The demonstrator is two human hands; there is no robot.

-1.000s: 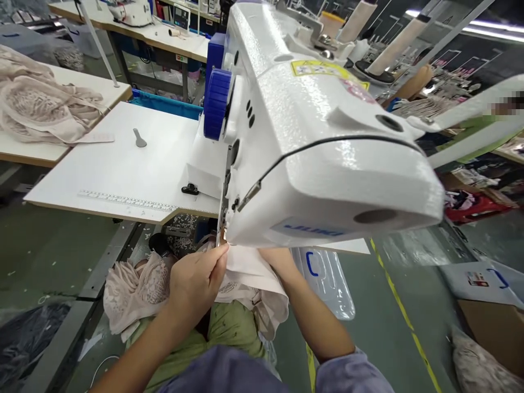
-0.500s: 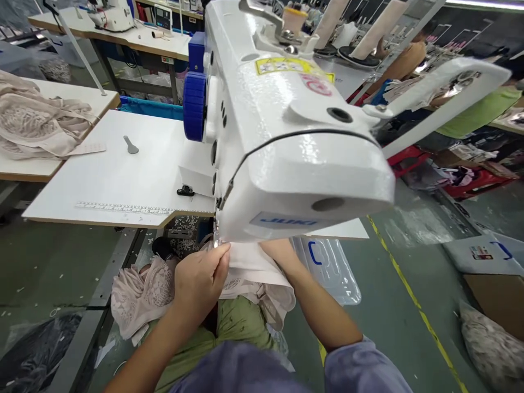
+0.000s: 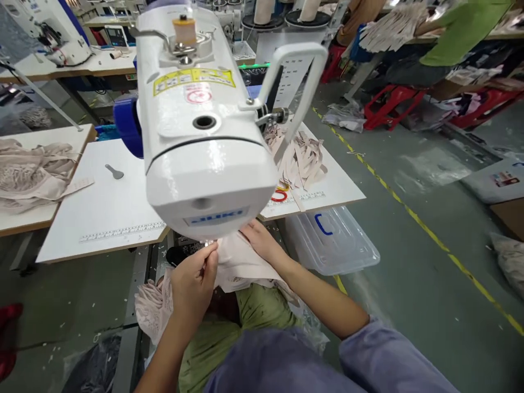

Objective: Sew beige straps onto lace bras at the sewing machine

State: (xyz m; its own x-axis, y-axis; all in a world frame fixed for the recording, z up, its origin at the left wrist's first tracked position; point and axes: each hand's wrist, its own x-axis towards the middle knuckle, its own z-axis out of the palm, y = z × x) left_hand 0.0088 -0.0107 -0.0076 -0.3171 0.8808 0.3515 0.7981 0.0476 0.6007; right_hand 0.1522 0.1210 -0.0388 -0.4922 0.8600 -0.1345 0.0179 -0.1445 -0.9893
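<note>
A white sewing machine (image 3: 196, 125) fills the middle of the view, its head hiding the needle. Under its near end lies a pale pink fabric piece (image 3: 237, 262). My left hand (image 3: 192, 284) pinches the fabric's left edge just below the machine head. My right hand (image 3: 260, 240) rests on the fabric to the right, its fingertips partly hidden beneath the machine. More pink lace fabric (image 3: 149, 305) hangs down over my lap.
The white table (image 3: 102, 213) carries a ruler strip (image 3: 123, 232). A heap of pink strips (image 3: 298, 158) lies right of the machine. A pile of pink garments (image 3: 28, 172) sits far left. A clear plastic bin (image 3: 331, 240) stands on the floor. Another person in green (image 3: 462, 27) works behind.
My view has swung to the right, so the machine now sits left of centre and its right side shows. Both hands stay on the fabric under the machine head.
</note>
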